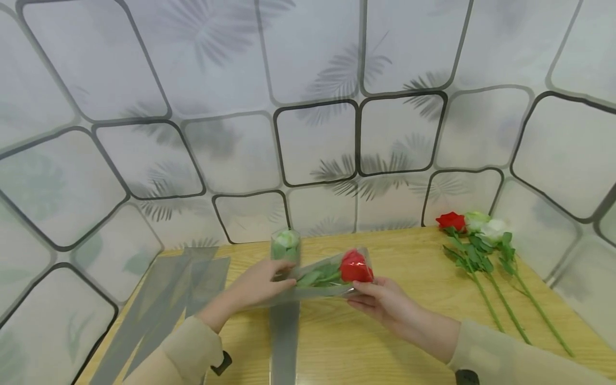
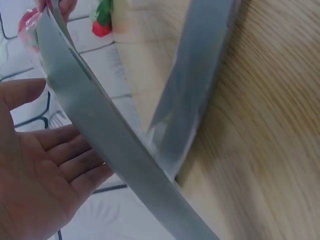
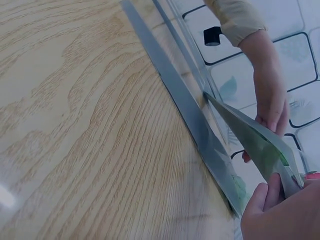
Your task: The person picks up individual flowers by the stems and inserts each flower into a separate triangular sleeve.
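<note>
The right hand (image 1: 392,310) pinches the flower end of a clear sleeve (image 1: 320,292) between thumb and fingers, just beside the red rose (image 1: 356,267) inside it. The left hand (image 1: 257,283) has its thumb spread from its extended fingers, which lie behind the sleeve's stem side. Under this sleeve, one second sleeve (image 1: 285,342) lies on the table (image 1: 380,347), holding one pale rose (image 1: 287,239). Well apart on the right lie three loose stems: one red flower (image 1: 451,221), one greenish flower (image 1: 475,218), one white flower (image 1: 494,230). Grey sleeves (image 1: 207,278) overlap at left; their number cannot be told.
</note>
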A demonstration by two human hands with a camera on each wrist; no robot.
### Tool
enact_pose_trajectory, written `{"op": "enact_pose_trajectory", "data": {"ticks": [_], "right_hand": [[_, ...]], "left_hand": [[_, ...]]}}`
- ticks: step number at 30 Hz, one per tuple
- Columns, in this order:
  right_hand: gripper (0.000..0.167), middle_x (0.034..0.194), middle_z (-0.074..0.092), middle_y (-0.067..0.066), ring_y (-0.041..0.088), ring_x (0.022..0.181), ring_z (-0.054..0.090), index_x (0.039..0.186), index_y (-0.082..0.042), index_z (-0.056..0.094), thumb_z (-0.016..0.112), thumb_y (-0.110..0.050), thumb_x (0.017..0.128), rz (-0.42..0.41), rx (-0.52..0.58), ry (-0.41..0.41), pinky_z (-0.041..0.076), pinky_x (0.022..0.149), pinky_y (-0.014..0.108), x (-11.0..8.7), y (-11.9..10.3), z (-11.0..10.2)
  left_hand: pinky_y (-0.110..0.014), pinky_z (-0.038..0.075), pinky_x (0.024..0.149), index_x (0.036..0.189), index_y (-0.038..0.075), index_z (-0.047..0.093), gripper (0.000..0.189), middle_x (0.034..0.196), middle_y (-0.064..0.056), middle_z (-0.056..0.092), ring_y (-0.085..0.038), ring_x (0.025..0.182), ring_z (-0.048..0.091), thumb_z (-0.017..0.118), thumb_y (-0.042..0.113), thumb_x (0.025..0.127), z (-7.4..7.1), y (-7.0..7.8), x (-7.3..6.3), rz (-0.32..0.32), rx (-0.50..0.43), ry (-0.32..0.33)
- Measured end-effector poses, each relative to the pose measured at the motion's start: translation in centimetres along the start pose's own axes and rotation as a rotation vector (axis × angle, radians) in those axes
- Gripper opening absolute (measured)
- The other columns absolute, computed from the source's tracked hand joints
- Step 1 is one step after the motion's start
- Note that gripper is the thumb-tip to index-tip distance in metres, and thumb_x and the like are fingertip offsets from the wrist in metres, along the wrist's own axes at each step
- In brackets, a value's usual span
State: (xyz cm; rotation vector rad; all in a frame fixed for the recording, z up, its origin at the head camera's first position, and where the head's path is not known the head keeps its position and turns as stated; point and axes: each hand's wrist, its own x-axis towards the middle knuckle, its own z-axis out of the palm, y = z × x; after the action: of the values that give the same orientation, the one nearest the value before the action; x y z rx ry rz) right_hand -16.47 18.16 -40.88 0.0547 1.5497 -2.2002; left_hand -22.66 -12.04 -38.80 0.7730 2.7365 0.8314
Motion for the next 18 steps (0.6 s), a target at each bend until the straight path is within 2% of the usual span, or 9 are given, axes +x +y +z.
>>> {"op": "enact_pose_trajectory", "data": {"ticks": [4, 8, 11, 14, 18], "right_hand": [[0.048, 0.101, 0.077, 0.0, 0.01, 0.095, 0.076, 0.147, 0.017, 0.036, 0.053, -0.009, 0.11, -0.008, 0.008, -0.005, 0.063, 0.094, 0.028, 0.1, 0.1, -0.4], [0.037, 0.098, 0.078, 0.0, 0.01, 0.093, 0.077, 0.139, 0.013, 0.047, 0.053, -0.009, 0.11, -0.011, 0.008, 0.012, 0.064, 0.092, 0.027, 0.1, -0.2, -0.9], [0.031, 0.096, 0.079, 0.0, 0.01, 0.092, 0.077, 0.134, 0.009, 0.054, 0.055, -0.01, 0.109, -0.021, 0.003, 0.03, 0.064, 0.091, 0.026, 0.3, -0.6, -1.3], [0.025, 0.096, 0.079, 0.0, 0.01, 0.09, 0.076, 0.128, 0.005, 0.059, 0.056, -0.011, 0.109, -0.033, 0.0, 0.05, 0.064, 0.09, 0.026, 0.5, -1.1, -1.6], [0.018, 0.096, 0.077, 0.001, 0.012, 0.091, 0.076, 0.119, 0.0, 0.063, 0.057, -0.014, 0.109, -0.041, 0.004, 0.096, 0.064, 0.089, 0.026, 1.0, -1.7, -1.9]], "left_hand": [[-0.059, 0.052, 0.112, 0.147, -0.001, 0.059, 0.054, 0.145, -0.021, 0.066, -0.041, 0.133, 0.065, 0.063, 0.033, 0.105, -0.2, -1.3, -0.4, 0.042, 0.04, -0.03], [-0.054, 0.058, 0.104, 0.14, 0.0, 0.066, 0.046, 0.135, -0.018, 0.073, -0.036, 0.123, 0.071, 0.067, 0.029, 0.104, -0.1, -1.9, -0.5, 0.063, 0.074, -0.017], [-0.043, 0.063, 0.091, 0.131, 0.003, 0.072, 0.037, 0.119, -0.012, 0.079, -0.026, 0.107, 0.075, 0.072, 0.026, 0.103, 0.0, -1.8, -0.2, 0.069, 0.081, 0.004], [-0.031, 0.062, 0.078, 0.12, 0.007, 0.078, 0.026, 0.104, -0.003, 0.08, -0.015, 0.092, 0.074, 0.075, 0.024, 0.101, 0.1, -1.6, 0.1, 0.078, 0.088, 0.027], [-0.024, 0.06, 0.073, 0.107, 0.009, 0.083, 0.015, 0.096, -0.002, 0.082, -0.012, 0.084, 0.076, 0.078, 0.02, 0.098, 0.1, -0.9, 0.2, 0.122, 0.107, 0.072]]}}
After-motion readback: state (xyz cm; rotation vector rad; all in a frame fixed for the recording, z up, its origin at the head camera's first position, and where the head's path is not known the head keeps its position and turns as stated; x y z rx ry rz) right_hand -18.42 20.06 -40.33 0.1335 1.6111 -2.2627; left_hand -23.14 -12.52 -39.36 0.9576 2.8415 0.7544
